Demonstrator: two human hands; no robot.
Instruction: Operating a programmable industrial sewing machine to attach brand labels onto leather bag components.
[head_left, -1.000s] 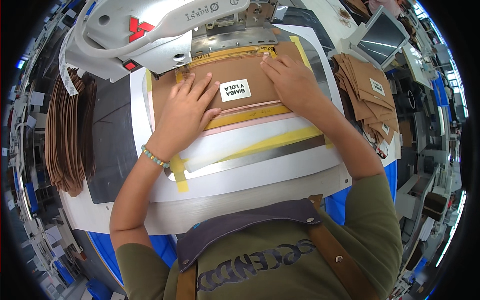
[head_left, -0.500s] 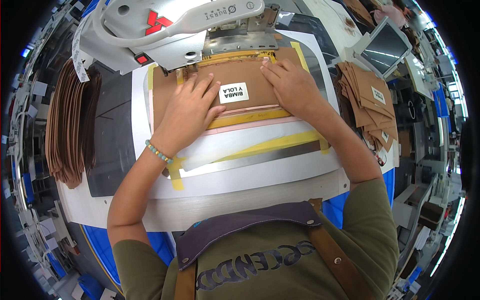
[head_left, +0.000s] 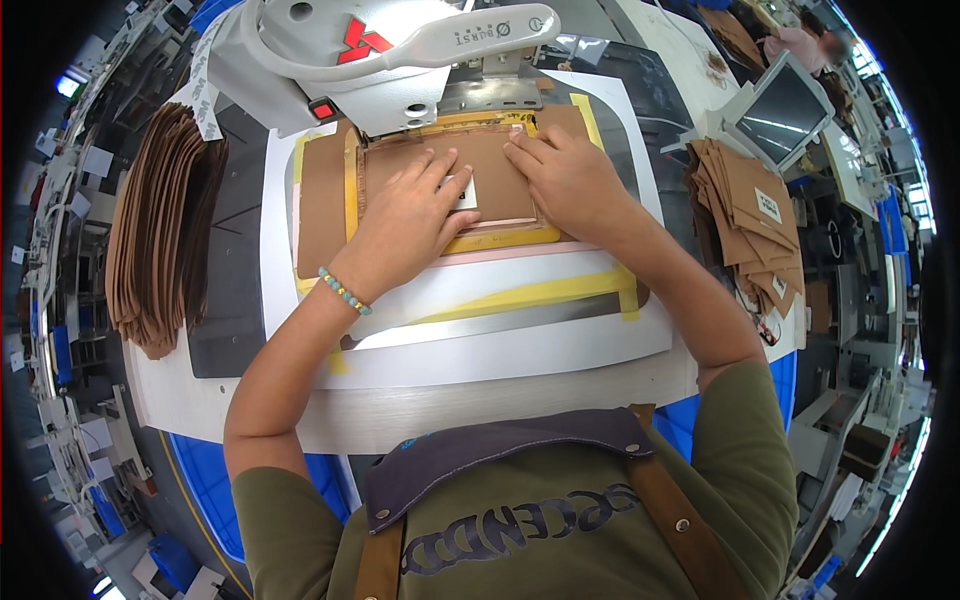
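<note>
A brown flat panel (head_left: 490, 160) lies within a yellow-edged frame (head_left: 515, 236), on a white sheet in front of a white sewing machine head (head_left: 340, 70). My left hand (head_left: 415, 215) rests on the panel's left half, fingers stretched and a little spread. Under its fingertips a small white label (head_left: 466, 192) is partly covered. At the frame's right side lies my right hand (head_left: 570, 185), palm down, fingers extended toward the upper right corner. Neither hand grips anything. A beaded bracelet (head_left: 345, 290) circles my left wrist.
At the left stands a thick stack of brown panels (head_left: 160, 235). More brown panels with white labels (head_left: 745, 205) are piled at the right, below a tilted screen (head_left: 780, 105). Yellow tape (head_left: 530, 296) borders a cutout in the white sheet (head_left: 500, 365). Another person (head_left: 795, 50) is far right.
The white sheet, frame and panel have shifted left relative to the machine head. My left hand has come further over the label, while my right hand stays at the frame's right side.
</note>
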